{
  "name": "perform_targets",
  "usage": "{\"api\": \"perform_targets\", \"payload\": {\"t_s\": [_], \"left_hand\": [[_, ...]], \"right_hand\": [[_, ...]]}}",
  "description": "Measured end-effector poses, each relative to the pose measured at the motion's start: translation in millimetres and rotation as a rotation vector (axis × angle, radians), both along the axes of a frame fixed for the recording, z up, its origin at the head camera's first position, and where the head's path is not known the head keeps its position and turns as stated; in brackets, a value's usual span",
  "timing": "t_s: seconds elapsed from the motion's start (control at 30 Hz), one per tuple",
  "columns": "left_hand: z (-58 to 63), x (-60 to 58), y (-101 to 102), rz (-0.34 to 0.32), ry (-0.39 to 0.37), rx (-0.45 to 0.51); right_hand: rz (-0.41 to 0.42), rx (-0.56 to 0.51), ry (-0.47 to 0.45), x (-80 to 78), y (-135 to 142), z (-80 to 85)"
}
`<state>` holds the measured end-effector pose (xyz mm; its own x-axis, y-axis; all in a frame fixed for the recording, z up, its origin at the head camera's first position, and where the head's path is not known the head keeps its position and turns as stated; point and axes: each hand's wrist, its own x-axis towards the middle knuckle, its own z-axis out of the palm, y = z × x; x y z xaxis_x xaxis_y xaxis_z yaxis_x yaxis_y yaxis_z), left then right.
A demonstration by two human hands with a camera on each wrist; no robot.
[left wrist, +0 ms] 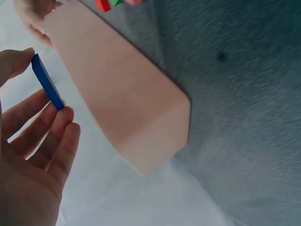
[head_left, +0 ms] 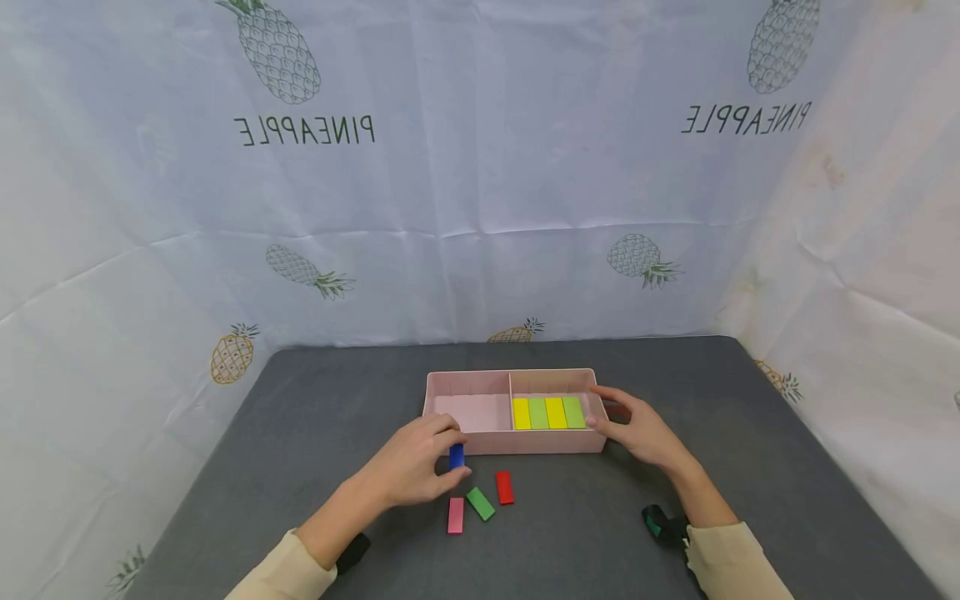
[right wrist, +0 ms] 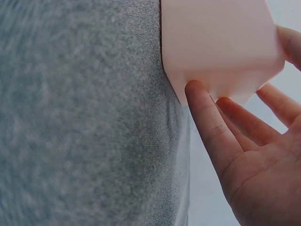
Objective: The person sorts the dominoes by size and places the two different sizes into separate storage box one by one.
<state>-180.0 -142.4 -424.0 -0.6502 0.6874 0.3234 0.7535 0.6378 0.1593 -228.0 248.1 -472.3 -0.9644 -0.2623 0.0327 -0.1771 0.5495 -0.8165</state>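
Note:
Between its thumb and fingertips, my left hand [head_left: 414, 463] pinches a blue domino block [head_left: 457, 457], held upright just in front of the pink box [head_left: 525, 442]. The left wrist view shows the blue block clear of the box wall. My right hand [head_left: 639, 430] holds the box's right end, with its thumb at the near corner and fingers along the end wall. A divider splits the box into two compartments. In the right one, yellow [head_left: 555, 412] and light green blocks [head_left: 573, 412] stand in an alternating row.
In front of the box, a pink block [head_left: 455, 515], a green block [head_left: 481, 504] and a red block [head_left: 505, 487] lie on the dark grey table [head_left: 360, 375]. White pineapple-printed cloth [head_left: 480, 167] hangs behind and at both sides.

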Motion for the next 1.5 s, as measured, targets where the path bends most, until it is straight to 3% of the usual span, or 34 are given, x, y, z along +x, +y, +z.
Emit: {"api": "perform_targets", "payload": {"t_s": [0.27,0.5,0.8,1.07,1.5], "left_hand": [[8.6,-12.6,7,0.016,0.012,-0.004],[16.7,-23.3,15,0.025,-0.039,-0.01],[23.7,-42.8,29,0.092,-0.122,-0.063],[18.8,-62.9,38,0.113,-0.154,-0.104],[7.1,-85.6,48,0.156,-0.222,-0.14]], "right_hand": [[0.002,-0.006,-0.003,1.5,-1,0.8],[-0.003,-0.007,-0.002,2.5,-1,0.3],[-0.007,0.001,-0.009,1.5,-1,0.6],[-0.011,-0.007,-0.015,1.5,-2,0.9],[-0.012,-0.009,-0.017,-0.1,-1,-0.6]]}}
